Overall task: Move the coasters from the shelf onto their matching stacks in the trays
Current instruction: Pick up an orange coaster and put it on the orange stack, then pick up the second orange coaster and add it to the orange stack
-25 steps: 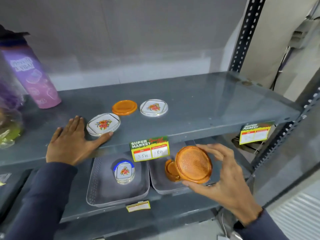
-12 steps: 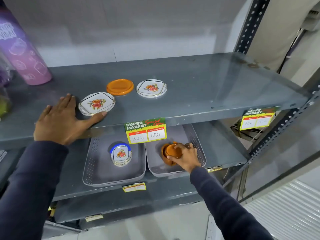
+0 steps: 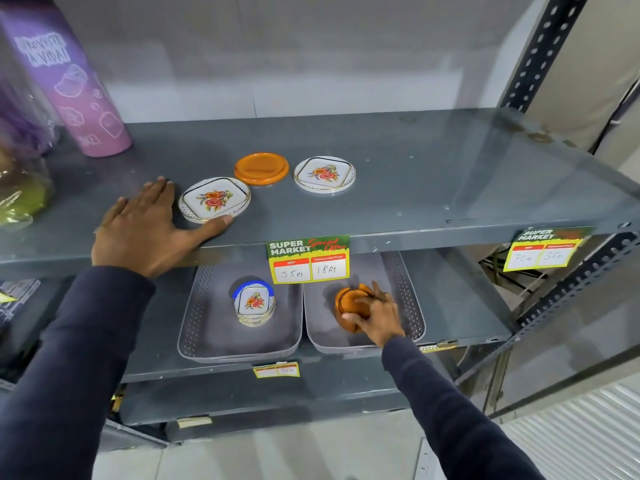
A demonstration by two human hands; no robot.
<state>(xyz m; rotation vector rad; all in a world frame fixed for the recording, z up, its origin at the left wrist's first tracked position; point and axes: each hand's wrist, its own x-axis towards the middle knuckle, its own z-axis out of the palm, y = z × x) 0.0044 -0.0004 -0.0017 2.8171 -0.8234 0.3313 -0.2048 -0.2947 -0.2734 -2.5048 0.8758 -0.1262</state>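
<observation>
On the upper shelf (image 3: 398, 188) lie an orange round coaster (image 3: 261, 168) and two white floral coasters (image 3: 214, 199) (image 3: 324, 174). My left hand (image 3: 149, 230) rests flat on the shelf, its thumb touching the nearer floral coaster. On the lower shelf, the left tray (image 3: 214, 334) holds a stack of floral coasters (image 3: 254, 304). The right tray (image 3: 408, 306) holds the orange coaster stack (image 3: 348, 303), and my right hand (image 3: 375, 315) grips the top orange coaster on that stack, partly hiding it.
A purple bottle (image 3: 74, 88) and bagged goods (image 3: 20, 188) stand at the shelf's far left. A price tag (image 3: 308, 258) hangs on the shelf edge above the trays, another tag (image 3: 543, 249) at right. A perforated steel upright (image 3: 540, 46) borders the right side.
My right hand carried the orange coaster from in front of the shelf down into the right tray and onto the orange stack. My left hand stayed flat on the upper shelf.
</observation>
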